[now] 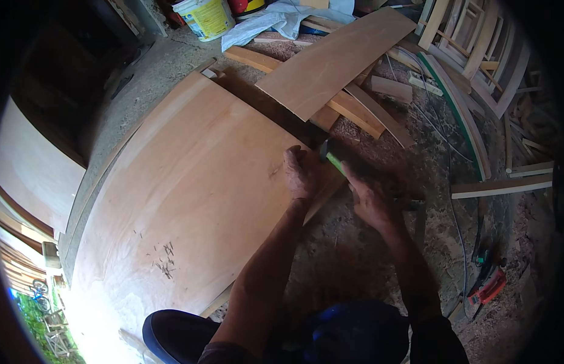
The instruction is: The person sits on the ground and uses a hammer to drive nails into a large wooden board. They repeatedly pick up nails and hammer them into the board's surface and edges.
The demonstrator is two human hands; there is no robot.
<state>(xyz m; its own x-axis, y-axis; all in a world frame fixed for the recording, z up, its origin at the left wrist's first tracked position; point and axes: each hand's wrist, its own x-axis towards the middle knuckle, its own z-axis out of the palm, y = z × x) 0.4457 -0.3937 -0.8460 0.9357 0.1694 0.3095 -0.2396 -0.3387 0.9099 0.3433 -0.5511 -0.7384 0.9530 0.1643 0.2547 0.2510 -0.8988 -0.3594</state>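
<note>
A large plywood panel (186,182) lies before me, its right-hand corner under my left hand (300,175). The fingers of that hand are curled near the panel's edge, and whether they pinch something small is hidden. My right hand (371,198) grips a hammer by its green handle (335,164). The dark hammer head (325,149) is beside my left hand, close to the panel's corner. A scatter of small nails (166,261) rests on the near left part of the panel.
A narrower plywood strip (341,59) lies across timber offcuts (359,113) beyond the panel. Wooden frames (475,50) lean at upper right. A red power tool (489,286) and cables (455,218) are on the shaving-strewn floor. A white bucket (207,20) stands at the back.
</note>
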